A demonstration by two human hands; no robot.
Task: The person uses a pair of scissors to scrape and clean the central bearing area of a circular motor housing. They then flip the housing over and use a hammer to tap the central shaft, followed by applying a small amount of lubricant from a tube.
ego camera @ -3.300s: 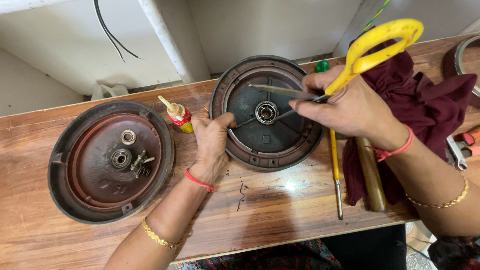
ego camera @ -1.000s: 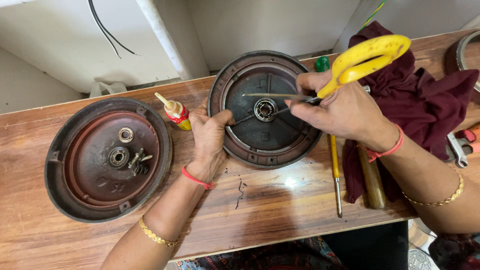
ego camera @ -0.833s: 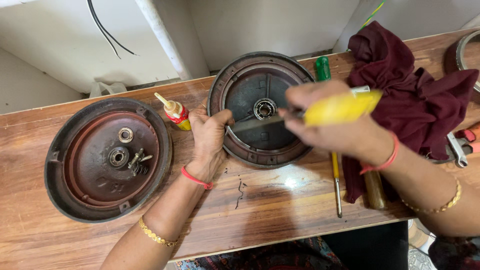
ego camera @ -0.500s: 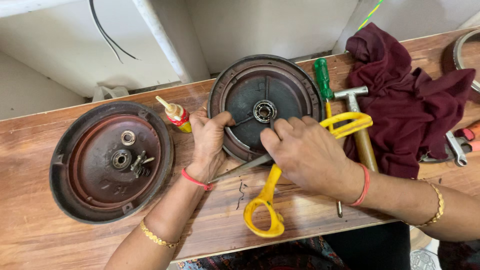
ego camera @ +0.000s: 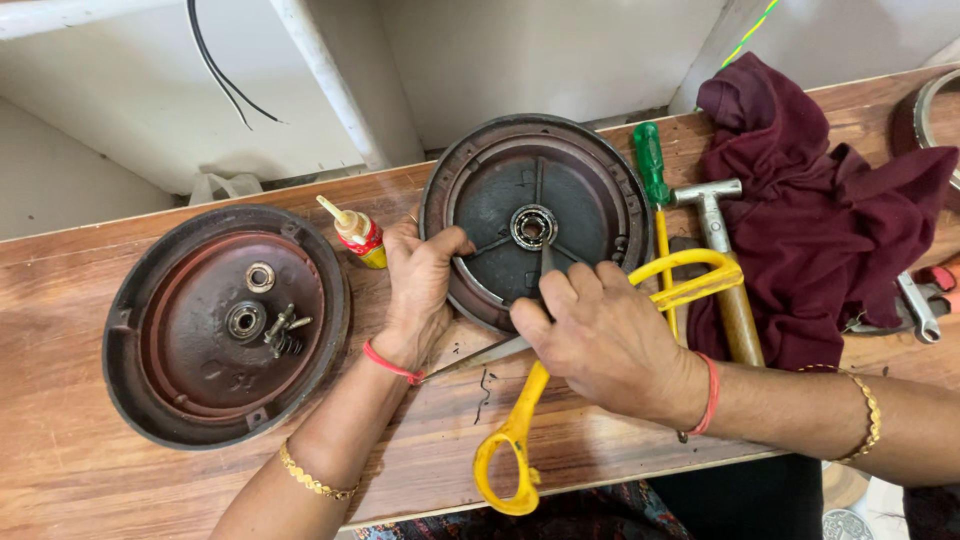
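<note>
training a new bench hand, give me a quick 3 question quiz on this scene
1. True or false: the left hand rests on the rim of the round dark cover with the centre bearing.
2. What does the right hand hold? A) yellow-handled scissors B) green-handled screwdriver C) hammer
3. Which thing stands between the two round covers?

Key
1. True.
2. A. The open scissors have one blade tip set at the bearing.
3. The small glue bottle, beside the left cover on the wooden bench.
</note>
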